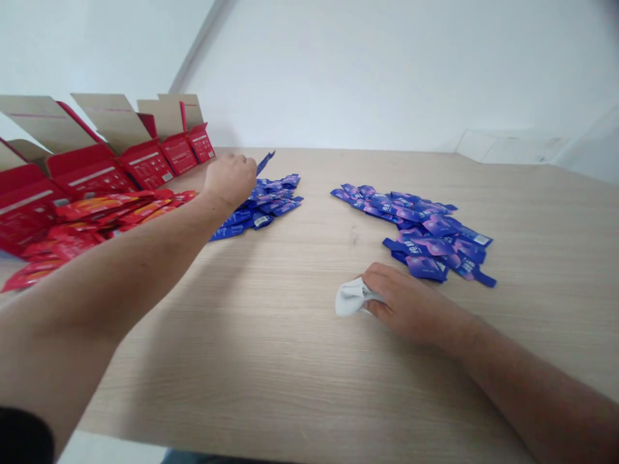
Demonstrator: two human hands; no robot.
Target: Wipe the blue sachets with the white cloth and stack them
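My left hand (231,175) is closed over the left pile of blue packets (271,201). One blue packet (265,162) sticks up from its fingertips, raised above the pile. Part of that pile is hidden behind my wrist. My right hand (403,298) grips a crumpled white cloth or tissue (351,298) just above or on the table; I cannot tell if it touches. Beyond the right hand lies a second spread of blue and purple packets (430,225), overlapping one another.
Several red cardboard boxes (147,167) with raised flaps stand in a row at the left. In front of them lies a heap of red and orange packets (82,235), partly behind my left forearm. A white wall (387,71) rises behind the wooden table (290,361).
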